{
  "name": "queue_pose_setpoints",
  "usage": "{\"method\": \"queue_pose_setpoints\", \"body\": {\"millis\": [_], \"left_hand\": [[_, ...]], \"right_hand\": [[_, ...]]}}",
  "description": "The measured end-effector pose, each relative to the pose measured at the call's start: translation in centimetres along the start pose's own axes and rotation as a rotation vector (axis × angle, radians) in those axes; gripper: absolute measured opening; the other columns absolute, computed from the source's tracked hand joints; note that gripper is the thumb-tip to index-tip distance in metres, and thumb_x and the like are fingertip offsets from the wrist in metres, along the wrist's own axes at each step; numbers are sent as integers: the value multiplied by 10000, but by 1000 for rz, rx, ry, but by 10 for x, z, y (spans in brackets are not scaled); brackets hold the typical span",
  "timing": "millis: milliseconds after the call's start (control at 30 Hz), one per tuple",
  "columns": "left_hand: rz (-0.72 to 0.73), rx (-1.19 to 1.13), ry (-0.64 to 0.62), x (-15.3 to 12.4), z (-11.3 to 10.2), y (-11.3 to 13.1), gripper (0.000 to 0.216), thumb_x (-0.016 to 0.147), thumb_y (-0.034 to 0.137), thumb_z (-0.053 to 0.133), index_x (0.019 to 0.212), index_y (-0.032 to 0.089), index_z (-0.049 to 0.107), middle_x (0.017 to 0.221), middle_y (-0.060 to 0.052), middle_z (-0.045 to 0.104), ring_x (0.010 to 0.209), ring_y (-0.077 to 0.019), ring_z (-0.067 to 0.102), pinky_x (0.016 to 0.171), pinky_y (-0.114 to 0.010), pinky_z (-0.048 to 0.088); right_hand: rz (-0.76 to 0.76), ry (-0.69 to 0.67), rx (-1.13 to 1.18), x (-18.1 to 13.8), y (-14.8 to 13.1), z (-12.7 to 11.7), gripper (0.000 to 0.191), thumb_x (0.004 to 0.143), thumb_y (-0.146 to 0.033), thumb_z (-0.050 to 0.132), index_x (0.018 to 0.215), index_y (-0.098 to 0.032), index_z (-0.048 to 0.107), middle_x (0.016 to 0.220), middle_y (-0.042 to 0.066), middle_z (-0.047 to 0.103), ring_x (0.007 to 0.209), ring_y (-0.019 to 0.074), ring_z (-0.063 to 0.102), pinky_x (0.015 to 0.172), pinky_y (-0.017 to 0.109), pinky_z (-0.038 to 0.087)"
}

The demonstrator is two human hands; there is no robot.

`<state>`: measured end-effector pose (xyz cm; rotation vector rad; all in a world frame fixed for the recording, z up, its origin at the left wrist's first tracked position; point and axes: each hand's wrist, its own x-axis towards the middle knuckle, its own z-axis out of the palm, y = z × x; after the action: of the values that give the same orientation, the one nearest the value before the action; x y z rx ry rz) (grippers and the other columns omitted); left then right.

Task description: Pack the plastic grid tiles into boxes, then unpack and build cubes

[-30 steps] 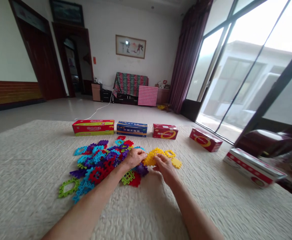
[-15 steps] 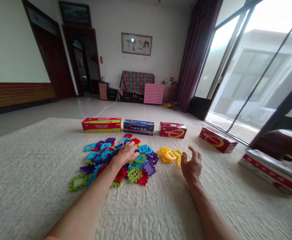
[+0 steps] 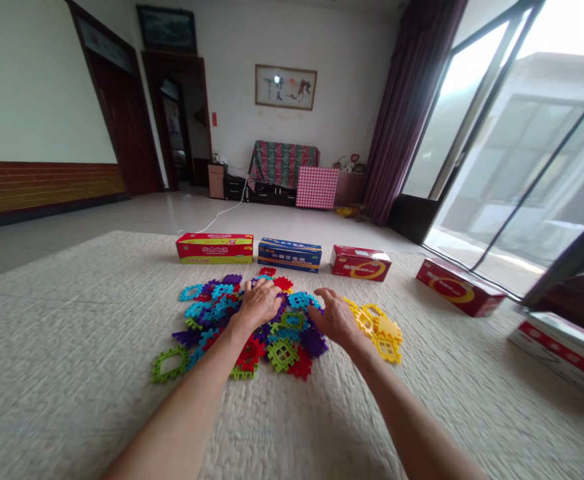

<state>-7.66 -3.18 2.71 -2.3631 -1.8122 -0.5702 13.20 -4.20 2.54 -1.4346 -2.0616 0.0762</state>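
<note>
A pile of toothed plastic building pieces in purple, blue, red and green lies on the quilted cover (image 3: 102, 313). My left hand (image 3: 258, 304) rests on the pile's middle, palm down, fingers loosely bent and apart, some fingertips hidden among the pieces. At the pile's right edge is my right hand (image 3: 338, 317), thumb and fingers apart, near a purple piece (image 3: 315, 343) and a blue piece (image 3: 299, 300). Several yellow pieces (image 3: 387, 328) form a separate group just right of that hand. A green square piece (image 3: 283, 354) and a green frame piece (image 3: 169, 364) show at the front.
Behind the pieces stand a red-and-yellow box (image 3: 215, 250), a blue box (image 3: 289, 255) and a red box (image 3: 361, 263). Farther right are another red box (image 3: 459, 287) and a white-and-red box (image 3: 562, 353). A white cable (image 3: 222, 213) crosses the floor beyond.
My right hand has moved left from the yellow pieces to the pile's right edge, uncovering more yellow ones. My left hand stays on the pile. The view has turned slightly left.
</note>
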Motion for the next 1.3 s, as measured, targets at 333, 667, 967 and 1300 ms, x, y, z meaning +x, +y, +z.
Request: {"method": "queue_pose_setpoints", "body": {"millis": [333,667,967,1300], "left_hand": [[-3,-135,-30,5,4,0,294,901,218,444,1067,233,686,1142,-62,683,1128,-222,575,1005,-387,374],[-226,-275,107,16,1,-5,375,939,209,372,1164,181,670,1125,-94,708,1065,-212,645,952,-306,467],[-185,-226,141,13,12,-8,383,901,159,384,1153,161,673,1144,-89,701,1072,-209,641,974,-295,469],[-80,-185,198,9,22,-10,325,878,138,428,1043,191,703,1047,-67,718,968,-197,660,904,-307,493]], "right_hand": [[111,-175,-71,29,-6,21,414,717,-268,652,1110,-141,670,1018,148,702,946,260,648,827,321,458],[146,-70,237,41,-7,5,313,853,-309,530,1104,-217,691,1007,65,743,868,206,695,733,288,507],[91,-117,9,31,5,36,315,735,-298,655,1019,-176,711,933,109,723,850,260,658,779,342,470],[98,-42,-5,21,5,38,274,844,-289,560,1063,-162,665,1041,88,700,953,232,622,860,324,441]]}}
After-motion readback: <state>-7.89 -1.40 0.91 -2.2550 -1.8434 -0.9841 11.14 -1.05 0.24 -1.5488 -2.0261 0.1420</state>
